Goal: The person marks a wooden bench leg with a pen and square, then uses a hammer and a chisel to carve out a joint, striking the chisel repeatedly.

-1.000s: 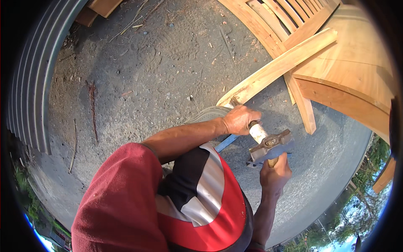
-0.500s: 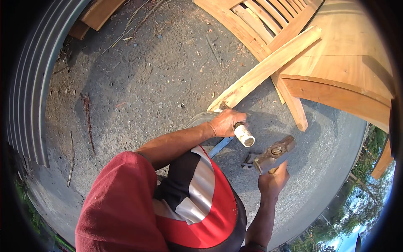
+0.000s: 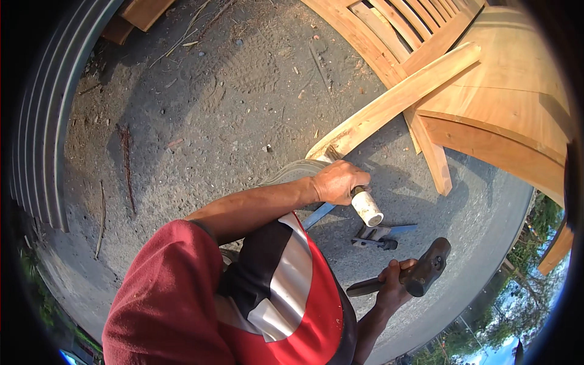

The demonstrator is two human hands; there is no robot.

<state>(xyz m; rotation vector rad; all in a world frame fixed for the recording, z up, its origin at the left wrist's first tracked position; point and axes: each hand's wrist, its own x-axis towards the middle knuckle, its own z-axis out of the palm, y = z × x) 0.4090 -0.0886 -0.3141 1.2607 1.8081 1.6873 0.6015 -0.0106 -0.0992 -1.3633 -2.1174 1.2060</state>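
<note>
My left hand (image 3: 342, 182) is wrapped round a chisel (image 3: 367, 208) whose pale, round handle end sticks out toward me. The chisel's blade, partly hidden by the hand, meets the near end of a wooden plank (image 3: 395, 103). Lower right, my right hand (image 3: 394, 289) grips a short-handled hammer (image 3: 429, 267) close below its dark, heavy head. The hammer is apart from the chisel handle, down and to its right. The plank slants away to the right, its far end resting on light wooden furniture (image 3: 511, 67).
Beyond the chisel handle, a metal tool with a blue strip (image 3: 380, 234) lies on the grey ground. Corrugated metal sheeting (image 3: 36, 134) curves along the left. Wooden boards (image 3: 146, 12) lie at the far left; dry twigs (image 3: 126, 164) are scattered about.
The hammer has swung away from the chisel handle, down and to the right, and its head has turned. My left hand still holds the chisel at the plank's end.
</note>
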